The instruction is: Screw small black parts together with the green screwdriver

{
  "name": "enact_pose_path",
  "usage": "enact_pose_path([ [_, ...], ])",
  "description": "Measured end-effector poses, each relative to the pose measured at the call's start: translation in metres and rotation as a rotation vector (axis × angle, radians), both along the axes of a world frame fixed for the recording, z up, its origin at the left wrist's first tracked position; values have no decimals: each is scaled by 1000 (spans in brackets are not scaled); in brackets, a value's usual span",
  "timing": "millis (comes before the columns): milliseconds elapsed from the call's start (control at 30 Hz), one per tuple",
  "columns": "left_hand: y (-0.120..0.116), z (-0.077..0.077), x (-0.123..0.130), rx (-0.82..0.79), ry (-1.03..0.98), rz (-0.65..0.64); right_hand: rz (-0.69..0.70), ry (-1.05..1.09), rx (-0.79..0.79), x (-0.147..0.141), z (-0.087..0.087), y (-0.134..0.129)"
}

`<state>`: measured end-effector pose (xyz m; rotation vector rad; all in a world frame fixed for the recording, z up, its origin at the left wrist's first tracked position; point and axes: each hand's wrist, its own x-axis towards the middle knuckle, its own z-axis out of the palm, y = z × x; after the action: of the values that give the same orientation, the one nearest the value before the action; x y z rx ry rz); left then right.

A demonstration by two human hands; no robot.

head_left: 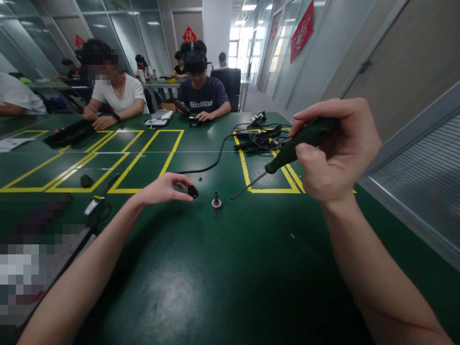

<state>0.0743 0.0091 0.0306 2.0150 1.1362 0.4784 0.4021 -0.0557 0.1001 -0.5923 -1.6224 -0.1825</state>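
On the near half of a green table [251, 268], a person's two bare hands are hovering above the surface. The left hand [167, 188] is pinching a small black part [193, 191] between thumb and fingertips. The right hand [341, 158] is gripping the dark handle of a screwdriver [287, 154], whose thin shaft is pointing down and left; whether its tip is touching the table, one cannot tell. Between the black part and the tip, apart from both, a small metal part [216, 204] is standing upright on its round base. A tiny dark bit [200, 179] is lying just beyond.

On the far side, behind the table, a cardboard box [169, 106] is sitting partly covered, its contents hiding from view. Yellow tape [276, 190] is marking rectangles on the table, and the far right one is holding a tangle of black cables [260, 139]; one cable is running left behind the left hand.

The table's right edge is slanting from far to near, passing beyond the right wrist. Green surface is stretching between the forearms to the near side, while a labelled cable [94, 206] is lying left of the left forearm.
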Motion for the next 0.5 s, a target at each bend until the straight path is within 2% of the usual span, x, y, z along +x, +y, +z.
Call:
enact_pose_path([
  [167, 9, -16, -8, -47, 91, -92, 21, 10, 24, -2, 1, 0],
  [400, 16, -45, -6, 38, 110, -156, 22, 14, 3, -2, 1, -1],
  [500, 16, -52, -6, 34, 101, -168, 21, 9, -5, 0, -1, 0],
])
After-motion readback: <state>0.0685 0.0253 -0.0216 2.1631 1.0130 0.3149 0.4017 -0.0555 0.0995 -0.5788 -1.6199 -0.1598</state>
